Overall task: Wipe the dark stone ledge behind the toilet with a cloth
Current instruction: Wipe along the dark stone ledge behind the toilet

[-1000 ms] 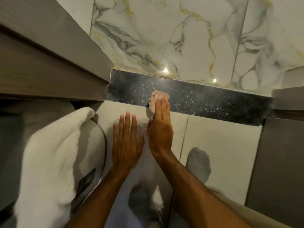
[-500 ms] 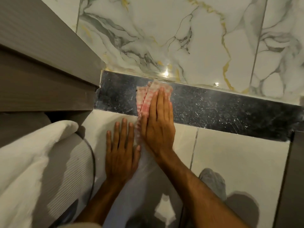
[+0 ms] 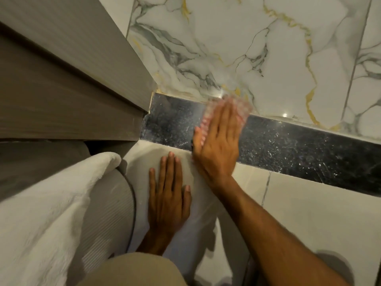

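The dark stone ledge runs as a black speckled band from the left cabinet to the right edge, below the marble wall. My right hand lies flat on a pink-and-white checked cloth, pressing it onto the ledge near its left part; the cloth is blurred and reaches up to the marble wall. Below the ledge, my left hand rests flat with fingers spread on the pale tile face, holding nothing.
A grey wooden cabinet juts out at the left, right beside the ledge's left end. A white towel drapes over a ribbed grey object at lower left. The marble wall with gold veins rises behind the ledge.
My right hand has pushed the cloth further up and to the right along the ledge, up to the marble wall. My left hand stays flat on the tile face.
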Demonstrator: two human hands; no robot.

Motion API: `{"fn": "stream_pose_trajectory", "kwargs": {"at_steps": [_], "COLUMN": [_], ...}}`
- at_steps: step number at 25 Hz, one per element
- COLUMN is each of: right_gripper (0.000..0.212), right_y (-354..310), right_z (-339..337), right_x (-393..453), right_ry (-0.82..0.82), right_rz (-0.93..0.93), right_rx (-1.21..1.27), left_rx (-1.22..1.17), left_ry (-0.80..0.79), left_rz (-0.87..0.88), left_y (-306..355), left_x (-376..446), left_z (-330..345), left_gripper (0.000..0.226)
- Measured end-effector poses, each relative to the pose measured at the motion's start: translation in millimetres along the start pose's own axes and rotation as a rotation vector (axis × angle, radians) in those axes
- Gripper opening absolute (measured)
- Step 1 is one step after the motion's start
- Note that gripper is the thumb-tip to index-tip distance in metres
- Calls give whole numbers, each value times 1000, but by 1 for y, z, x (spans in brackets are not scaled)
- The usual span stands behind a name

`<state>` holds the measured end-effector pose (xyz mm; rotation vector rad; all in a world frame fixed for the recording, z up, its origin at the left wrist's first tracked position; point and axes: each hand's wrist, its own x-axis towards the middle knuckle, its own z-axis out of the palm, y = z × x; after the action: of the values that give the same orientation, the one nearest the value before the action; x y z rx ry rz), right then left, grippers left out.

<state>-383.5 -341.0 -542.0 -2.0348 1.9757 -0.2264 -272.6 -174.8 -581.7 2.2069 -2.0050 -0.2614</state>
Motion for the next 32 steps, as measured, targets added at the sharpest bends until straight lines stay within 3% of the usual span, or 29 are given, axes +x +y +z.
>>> {"fn": "stream_pose_trajectory", "kwargs": {"at_steps": [4, 5, 8, 11, 14, 17, 18, 20, 22, 23, 25, 28, 30, 32], "right_gripper": [71, 69, 69, 71, 70, 67, 67, 69, 71, 72, 71, 68, 68, 70], "right_y": [-6, 10, 46, 3, -31, 18, 37, 41, 3, -19, -33, 20, 43, 21], "right_z": [6, -2, -21, -10, 8, -8, -16, -20, -12, -5, 5, -8, -16, -11], "right_x": [-9, -21, -32, 6, 9, -29, -30, -7, 24, 30, 19, -20, -21, -3], "right_ry": [-131, -163, -141, -73, -196, -252, -241, -177, -111, -140, -210, -263, -208, -106], "right_rz": [-515, -565, -381, -197, -519, -823, -831, -654, -404, -364, -519, -816, -786, -548], "right_rx": [-62, -77, -99, -92, -86, -115, -117, -130, -124, -124, -118, -92, -119, -122], "left_rx": [61, 64, 64, 82, 50, 77, 69, 89, 108, 103, 93, 133, 150, 154], "left_ry": [19, 19, 7, -10, 15, 18, 15, 12, 14, 17, 27, 22, -8, -19], "left_rz": [-91, -84, -100, -140, -218, -209, -206, -214, -212, -206, -194, -180, -169, -158], "left_y": [4, 6, 10, 11, 12, 13, 13, 13, 11, 10, 11, 13, 12, 11], "left_x": [-4, -4, 0, 0, -3, -6, -6, -4, -5, -5, -5, -4, -4, -4], "left_z": [-4, -6, -13, -15, -13, -14, -14, -14, -13, -13, -12, -13, -15, -14], "left_gripper": [69, 69, 71, 73, 71, 69, 69, 73, 74, 75, 72, 69, 70, 72]}}
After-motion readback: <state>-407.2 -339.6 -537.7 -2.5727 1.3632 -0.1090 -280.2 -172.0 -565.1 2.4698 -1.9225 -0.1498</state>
